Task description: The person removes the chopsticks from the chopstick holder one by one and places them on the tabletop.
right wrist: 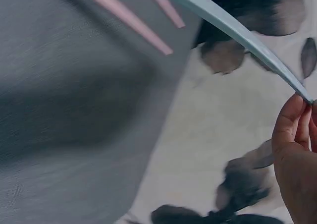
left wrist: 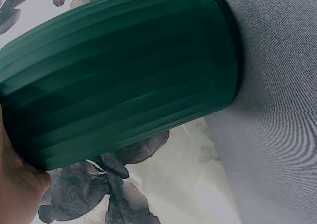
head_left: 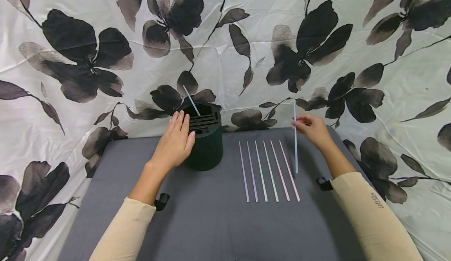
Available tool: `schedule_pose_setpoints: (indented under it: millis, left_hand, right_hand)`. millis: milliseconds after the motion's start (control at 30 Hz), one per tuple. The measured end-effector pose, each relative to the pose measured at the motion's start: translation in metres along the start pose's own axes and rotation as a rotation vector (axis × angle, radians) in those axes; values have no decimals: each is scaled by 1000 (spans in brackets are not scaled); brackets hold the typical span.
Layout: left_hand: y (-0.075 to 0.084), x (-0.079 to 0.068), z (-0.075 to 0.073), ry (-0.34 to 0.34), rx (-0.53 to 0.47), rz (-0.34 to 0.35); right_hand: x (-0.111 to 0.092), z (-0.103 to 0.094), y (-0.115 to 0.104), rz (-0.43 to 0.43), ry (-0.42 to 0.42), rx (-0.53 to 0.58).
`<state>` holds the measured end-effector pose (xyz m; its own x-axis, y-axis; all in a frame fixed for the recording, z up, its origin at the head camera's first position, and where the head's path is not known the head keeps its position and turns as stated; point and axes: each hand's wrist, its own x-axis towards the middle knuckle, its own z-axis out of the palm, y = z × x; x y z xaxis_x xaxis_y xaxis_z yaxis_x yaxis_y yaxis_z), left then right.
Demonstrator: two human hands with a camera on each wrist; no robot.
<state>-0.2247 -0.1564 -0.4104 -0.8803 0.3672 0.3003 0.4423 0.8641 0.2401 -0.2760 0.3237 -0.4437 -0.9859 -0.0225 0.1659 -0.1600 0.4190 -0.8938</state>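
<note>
My left hand (head_left: pixel 173 141) rests on the top of a dark green round holder (head_left: pixel 206 151), its fingers lying straight over the near left rim. Slots and an opening show in the holder's black top, and a pale blue straw (head_left: pixel 191 100) leans up out of it. In the left wrist view the ribbed green side (left wrist: pixel 124 75) fills much of the picture. Off to the right, my right hand (head_left: pixel 312 128) pinches a light blue straw (head_left: pixel 296 143) between thumb and fingertips. That straw is upright in the head view, its lower end over the table.
Several straws lie side by side on the grey table (head_left: pixel 218 222), between the holder and my right hand: purple straws (head_left: pixel 252 171), whitish straws (head_left: pixel 266 171) and pink straws (head_left: pixel 285 171). A floral cloth (head_left: pixel 225 65) hangs behind the table's far edge.
</note>
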Motion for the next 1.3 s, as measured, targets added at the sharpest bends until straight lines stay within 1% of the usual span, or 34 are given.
schedule_pose_setpoints:
  millis: [100, 200, 333, 500, 600, 767, 1000, 1167, 1300]
  left_hand:
    - [1, 0, 0, -1, -3, 0]
    - [2, -1, 0, -3, -2, 1]
    - [1, -4, -1, -4, 8, -7]
    - [-1, -4, -4, 2, 11, -6]
    - [-2, -3, -6, 13, 16, -2]
    - [-3, -2, -7, 20, 15, -2]
    - [0, -3, -4, 11, 12, -1]
    - [2, -3, -3, 7, 9, -3]
    - [4, -3, -1, -2, 8, -2]
  right_hand:
    - [-5, -6, 18, 35, -38, -14]
    - [-10, -8, 36, 99, -67, -40]
    - [-15, -2, 56, 163, -99, -110]
    - [-18, 9, 73, 194, -98, -184]
    - [-18, 16, 78, 210, -93, -191]
    - [-17, 24, 83, 231, -109, -164]
    - [-23, 25, 87, 290, -128, -267]
    - [-27, 26, 86, 299, -94, -308]
    - [-32, 29, 85, 286, -62, -422]
